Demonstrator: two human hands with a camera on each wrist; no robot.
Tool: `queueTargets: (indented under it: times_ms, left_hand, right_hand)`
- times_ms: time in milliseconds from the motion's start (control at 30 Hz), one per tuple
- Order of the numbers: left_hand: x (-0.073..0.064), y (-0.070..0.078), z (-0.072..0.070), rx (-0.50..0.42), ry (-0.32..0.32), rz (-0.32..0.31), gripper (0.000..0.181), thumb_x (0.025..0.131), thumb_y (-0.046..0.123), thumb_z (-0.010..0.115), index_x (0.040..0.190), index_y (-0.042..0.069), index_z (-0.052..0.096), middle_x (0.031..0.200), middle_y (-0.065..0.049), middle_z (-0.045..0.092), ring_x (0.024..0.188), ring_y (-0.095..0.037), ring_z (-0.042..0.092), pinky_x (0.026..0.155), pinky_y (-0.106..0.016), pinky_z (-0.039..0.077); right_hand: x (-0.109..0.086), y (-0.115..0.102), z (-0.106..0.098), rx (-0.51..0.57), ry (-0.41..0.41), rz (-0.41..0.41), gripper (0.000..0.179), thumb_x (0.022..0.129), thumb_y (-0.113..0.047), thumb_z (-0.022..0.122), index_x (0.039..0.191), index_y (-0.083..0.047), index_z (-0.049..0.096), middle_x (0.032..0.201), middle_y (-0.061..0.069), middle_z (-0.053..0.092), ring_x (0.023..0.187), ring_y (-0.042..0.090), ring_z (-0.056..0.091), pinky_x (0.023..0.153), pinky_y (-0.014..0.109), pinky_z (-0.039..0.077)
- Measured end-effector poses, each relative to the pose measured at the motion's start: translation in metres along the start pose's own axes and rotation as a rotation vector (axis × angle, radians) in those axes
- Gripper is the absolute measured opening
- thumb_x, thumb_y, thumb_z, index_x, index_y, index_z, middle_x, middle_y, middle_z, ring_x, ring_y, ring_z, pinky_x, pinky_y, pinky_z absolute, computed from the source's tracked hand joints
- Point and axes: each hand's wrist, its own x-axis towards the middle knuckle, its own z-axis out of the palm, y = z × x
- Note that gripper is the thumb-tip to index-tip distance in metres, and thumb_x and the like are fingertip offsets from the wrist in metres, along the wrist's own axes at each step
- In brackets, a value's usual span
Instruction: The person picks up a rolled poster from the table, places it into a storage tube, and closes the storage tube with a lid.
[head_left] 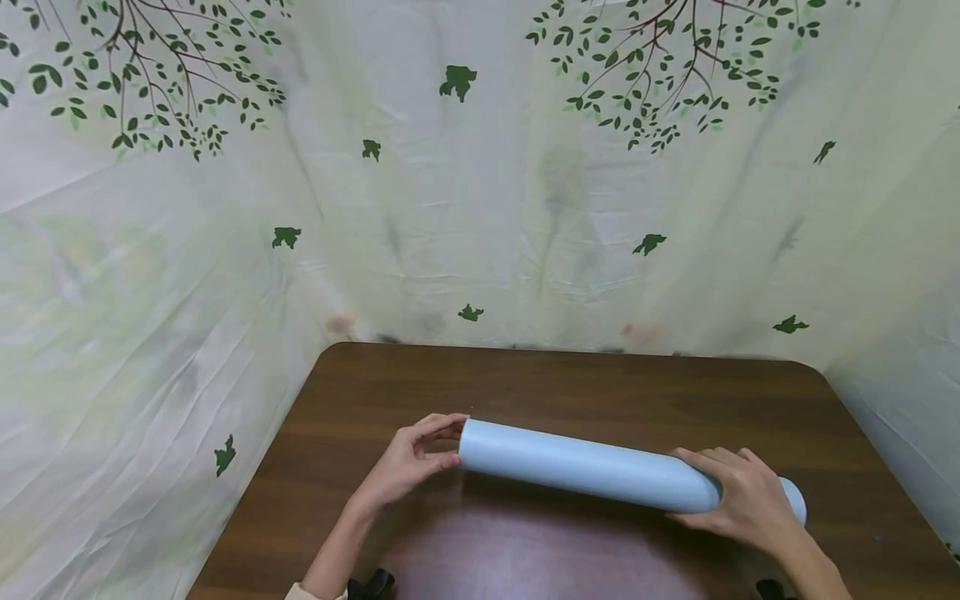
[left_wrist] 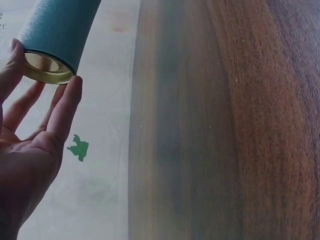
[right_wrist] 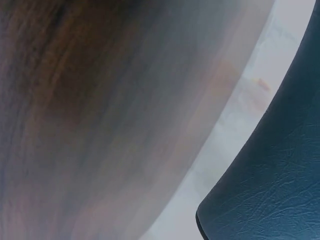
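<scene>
A long light blue tube [head_left: 585,467] is held slightly slanted above the table, its right end lower in the head view. My left hand [head_left: 412,458] pinches the rim of its left end between thumb and fingertips. The left wrist view shows this end has a gold-coloured metal cap [left_wrist: 47,68], recessed inside the rim. My right hand [head_left: 750,496] grips the tube from above near the right end, thumb on the near side. In the right wrist view, the tube's finely creased surface [right_wrist: 270,185] fills the right side; the right hand itself is out of that frame.
Beneath the tube lies a brown wood-grain table [head_left: 525,379] with rounded far corners. A pale cloth [head_left: 420,217] printed with leaves and branches hangs behind and along the sides. A black wrist strap [head_left: 371,582] shows at the left wrist.
</scene>
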Motion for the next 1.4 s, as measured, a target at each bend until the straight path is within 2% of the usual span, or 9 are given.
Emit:
queueTargets:
  times_ms: [200, 400, 500, 600, 700, 900, 1133, 1267, 1400]
  left_hand:
    - [0.0, 0.0, 0.0, -0.02, -0.014, -0.017, 0.051, 0.093, 0.003, 0.075, 0.141, 0.001, 0.056, 0.136, -0.025, 0.057, 0.119, -0.017, 0.066, 0.09, -0.028, 0.061]
    - [0.0, -0.001, -0.001, -0.024, -0.015, -0.042, 0.052, 0.094, 0.005, 0.075, 0.143, 0.007, 0.056, 0.141, -0.021, 0.058, 0.122, -0.022, 0.065, 0.091, -0.03, 0.061]
    - [0.001, -0.004, -0.001, -0.011, -0.022, -0.042, 0.055, 0.094, 0.006, 0.074, 0.145, 0.006, 0.054, 0.143, -0.021, 0.057, 0.124, -0.027, 0.064, 0.091, -0.03, 0.06]
    - [0.003, -0.007, -0.001, 0.005, -0.031, -0.056, 0.059, 0.094, 0.007, 0.074, 0.148, 0.001, 0.051, 0.142, -0.022, 0.058, 0.123, -0.03, 0.065, 0.09, -0.028, 0.06]
    - [0.007, -0.012, -0.002, 0.028, -0.034, -0.073, 0.061, 0.094, 0.007, 0.075, 0.148, -0.003, 0.049, 0.139, -0.023, 0.06, 0.122, -0.033, 0.065, 0.09, -0.026, 0.06]
    - [0.017, -0.022, -0.008, 0.091, -0.03, -0.082, 0.057, 0.094, 0.009, 0.075, 0.146, -0.001, 0.052, 0.135, -0.024, 0.062, 0.12, -0.037, 0.065, 0.093, -0.024, 0.058]
    - [0.023, -0.033, -0.018, 0.146, -0.023, -0.091, 0.054, 0.096, 0.01, 0.072, 0.145, 0.0, 0.052, 0.134, -0.027, 0.062, 0.117, -0.036, 0.068, 0.09, -0.023, 0.058]
    - [0.023, -0.038, -0.016, 0.165, -0.038, -0.134, 0.053, 0.098, 0.011, 0.071, 0.145, -0.002, 0.051, 0.134, -0.028, 0.062, 0.119, -0.039, 0.067, 0.089, -0.023, 0.058]
    - [0.021, -0.04, -0.014, 0.161, -0.011, -0.169, 0.052, 0.097, 0.011, 0.072, 0.144, 0.001, 0.053, 0.135, -0.026, 0.062, 0.12, -0.037, 0.067, 0.088, -0.022, 0.057]
  right_hand:
    - [-0.001, -0.002, 0.001, -0.002, -0.024, 0.018, 0.086, 0.041, -0.061, 0.099, 0.113, -0.018, 0.079, 0.09, -0.005, 0.076, 0.078, 0.012, 0.066, 0.065, 0.027, 0.04]
    - [0.002, -0.002, 0.003, 0.0, -0.015, 0.019, 0.086, 0.041, -0.062, 0.098, 0.114, -0.019, 0.078, 0.091, -0.006, 0.076, 0.08, 0.012, 0.066, 0.067, 0.029, 0.041]
    - [0.004, -0.001, 0.005, 0.001, -0.028, 0.025, 0.087, 0.041, -0.059, 0.1, 0.115, -0.019, 0.078, 0.092, -0.006, 0.076, 0.082, 0.013, 0.067, 0.068, 0.03, 0.041]
    - [0.007, 0.0, 0.008, 0.006, -0.076, 0.052, 0.087, 0.042, -0.054, 0.1, 0.117, -0.017, 0.077, 0.096, -0.004, 0.076, 0.085, 0.017, 0.069, 0.069, 0.033, 0.041]
    - [0.013, 0.001, 0.011, 0.025, -0.172, 0.118, 0.086, 0.047, -0.048, 0.101, 0.122, -0.015, 0.075, 0.104, 0.002, 0.077, 0.093, 0.024, 0.07, 0.072, 0.038, 0.044]
    - [0.031, 0.004, 0.019, 0.075, -0.363, 0.219, 0.084, 0.059, -0.038, 0.1, 0.131, -0.009, 0.069, 0.117, 0.012, 0.074, 0.105, 0.035, 0.069, 0.083, 0.055, 0.048]
    - [0.046, 0.008, 0.036, 0.12, -0.416, 0.228, 0.083, 0.064, -0.034, 0.099, 0.135, -0.008, 0.066, 0.12, 0.016, 0.072, 0.11, 0.037, 0.066, 0.086, 0.058, 0.046]
    - [0.043, 0.009, 0.044, 0.115, -0.435, 0.232, 0.084, 0.063, -0.036, 0.099, 0.136, -0.008, 0.066, 0.119, 0.016, 0.071, 0.108, 0.038, 0.066, 0.085, 0.058, 0.045]
    - [0.043, 0.008, 0.048, 0.095, -0.431, 0.23, 0.084, 0.061, -0.036, 0.1, 0.134, -0.009, 0.066, 0.119, 0.016, 0.071, 0.108, 0.039, 0.066, 0.087, 0.06, 0.045]
